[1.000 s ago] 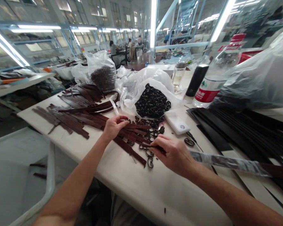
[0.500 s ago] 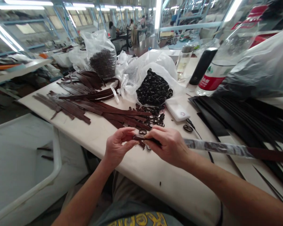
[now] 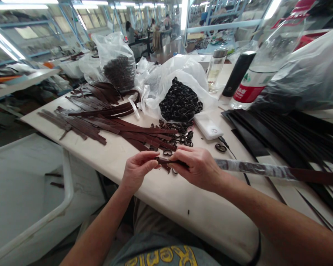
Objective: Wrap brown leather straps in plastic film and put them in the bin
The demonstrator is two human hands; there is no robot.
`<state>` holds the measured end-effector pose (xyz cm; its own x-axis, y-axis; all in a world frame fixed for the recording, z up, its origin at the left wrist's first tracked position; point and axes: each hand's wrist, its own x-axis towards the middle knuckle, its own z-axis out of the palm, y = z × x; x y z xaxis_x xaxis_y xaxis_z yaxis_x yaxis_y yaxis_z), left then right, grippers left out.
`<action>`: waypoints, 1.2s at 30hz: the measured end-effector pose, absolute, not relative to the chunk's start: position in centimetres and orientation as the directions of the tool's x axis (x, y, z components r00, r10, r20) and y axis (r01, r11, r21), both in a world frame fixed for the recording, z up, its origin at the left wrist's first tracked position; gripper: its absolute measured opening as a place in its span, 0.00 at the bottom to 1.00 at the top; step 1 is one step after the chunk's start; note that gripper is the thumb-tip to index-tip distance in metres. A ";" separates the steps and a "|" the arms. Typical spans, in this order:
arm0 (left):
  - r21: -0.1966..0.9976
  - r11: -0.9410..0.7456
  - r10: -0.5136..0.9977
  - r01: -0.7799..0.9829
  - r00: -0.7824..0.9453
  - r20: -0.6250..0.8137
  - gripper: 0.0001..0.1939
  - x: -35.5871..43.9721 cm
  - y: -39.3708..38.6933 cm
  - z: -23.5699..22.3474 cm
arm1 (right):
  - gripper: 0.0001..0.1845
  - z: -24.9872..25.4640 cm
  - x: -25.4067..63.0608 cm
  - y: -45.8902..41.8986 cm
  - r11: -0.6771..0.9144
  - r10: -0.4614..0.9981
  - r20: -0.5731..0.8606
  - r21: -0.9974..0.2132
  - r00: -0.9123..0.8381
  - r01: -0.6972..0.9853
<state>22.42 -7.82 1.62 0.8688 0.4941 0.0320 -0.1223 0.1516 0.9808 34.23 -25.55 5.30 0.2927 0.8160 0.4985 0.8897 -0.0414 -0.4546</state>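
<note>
The fingers of my left hand [image 3: 134, 170] pinch the end of a narrow, dark brown, leather-like strip [image 3: 164, 161], and my right hand [image 3: 198, 167] grips it farther along, over the cream tabletop [image 3: 161, 195]. I can't tell what my left fingertips cover. If either pinch slackened, the strip could twist or slip; dipping too low, it could snag the small, dark, curled loops [image 3: 168, 152] just beyond.

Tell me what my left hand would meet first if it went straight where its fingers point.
Probably your right hand: the left hand points toward it along the brown strip between them, though depth is hard to judge.
</note>
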 end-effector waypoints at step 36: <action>0.926 0.339 0.442 -0.165 0.897 -0.002 0.16 23.3 -11.5 1.1 | 0.08 5.1 34.2 -24.8 0.073 0.780 0.431 -0.783 0.454 0.618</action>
<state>23.31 -11.50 1.10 0.8972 0.4415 -0.0018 -0.1650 0.3393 0.9261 34.20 -24.82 5.12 0.4536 0.7801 0.4309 0.6178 0.0732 -0.7829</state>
